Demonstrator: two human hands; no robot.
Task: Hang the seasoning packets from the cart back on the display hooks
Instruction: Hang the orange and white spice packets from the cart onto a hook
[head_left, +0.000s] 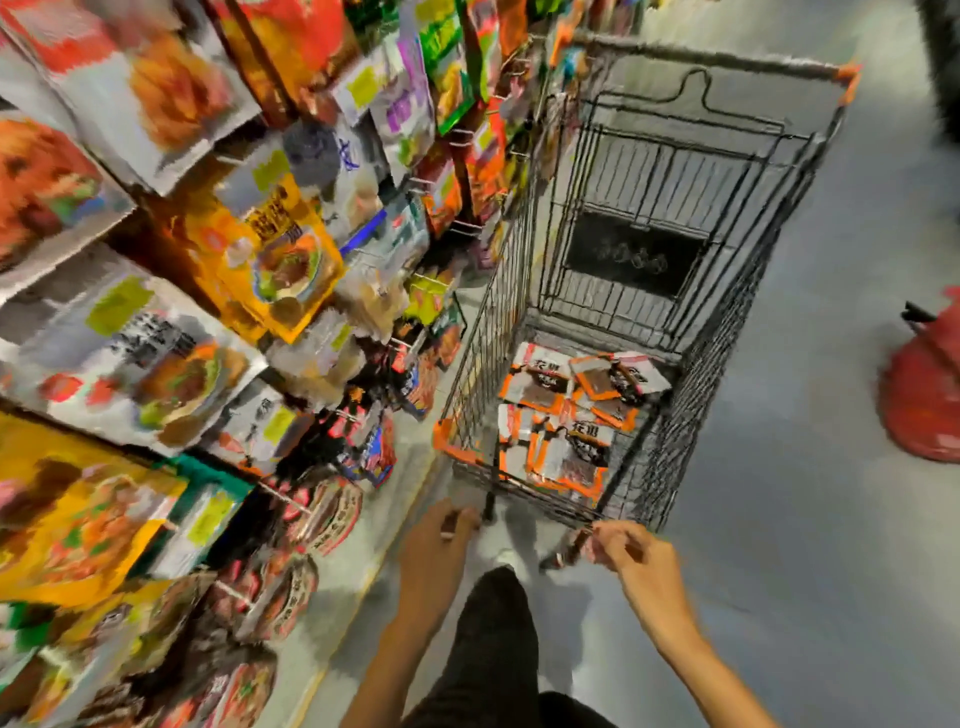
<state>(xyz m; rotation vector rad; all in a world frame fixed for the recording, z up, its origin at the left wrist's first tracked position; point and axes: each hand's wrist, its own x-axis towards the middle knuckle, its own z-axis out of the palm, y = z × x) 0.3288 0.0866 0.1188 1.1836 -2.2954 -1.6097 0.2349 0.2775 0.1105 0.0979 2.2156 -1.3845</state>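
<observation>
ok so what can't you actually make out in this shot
Only the head view is available.
- Packets on the display rack: motion blur smears the print and most hooks.
- Orange and white seasoning packets in the cart: they overlap behind the wire mesh, so the count is unclear.
- Left hand and right hand: blur hides whether the fingers grip the cart's near rim.
- Red object: cut off by the right edge.
</observation>
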